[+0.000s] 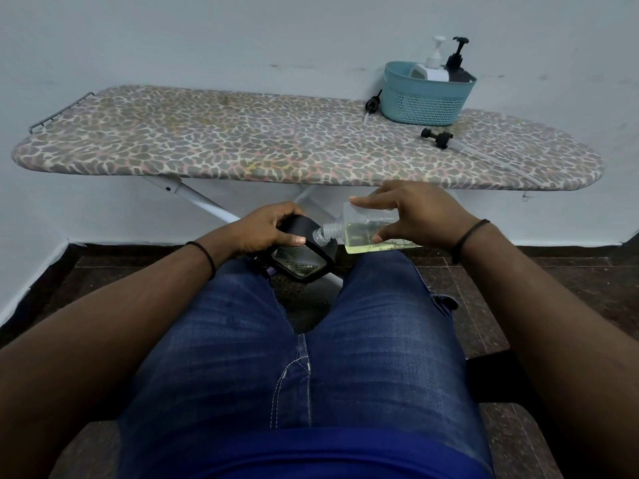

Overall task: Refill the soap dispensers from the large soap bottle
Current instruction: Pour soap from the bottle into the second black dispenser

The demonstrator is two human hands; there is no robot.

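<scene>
Left hand [266, 229] gripped round black-framed dispenser [304, 261] above the knees, right hand [415, 219] pinching clear soap bottle [366, 229] tipped sideways, threaded neck at dispenser's top edge, ironing board [242, 143] just beyond, basket [428, 95] near its far-right edge, two pump heads [437, 136] loose beside it.

Seated, both forearms reach fwd over the thighs, bare, each wrist w/ a thin dark band. Left hand [264, 228] — palm down, fingers curled round the top of a dark-framed dispenser [304, 261], thumb tip along its upper edge, wrist about level. Right hand [420, 219] — fingers spread, index fingertip on the far upper corner of a clear bottle [359, 229], thumb pinching its near side, the bottle lying sideways w/ its neck toward the left hand. Hands near each other, not touching, above the knees. Legs in blue jeans, slightly apart.
</scene>
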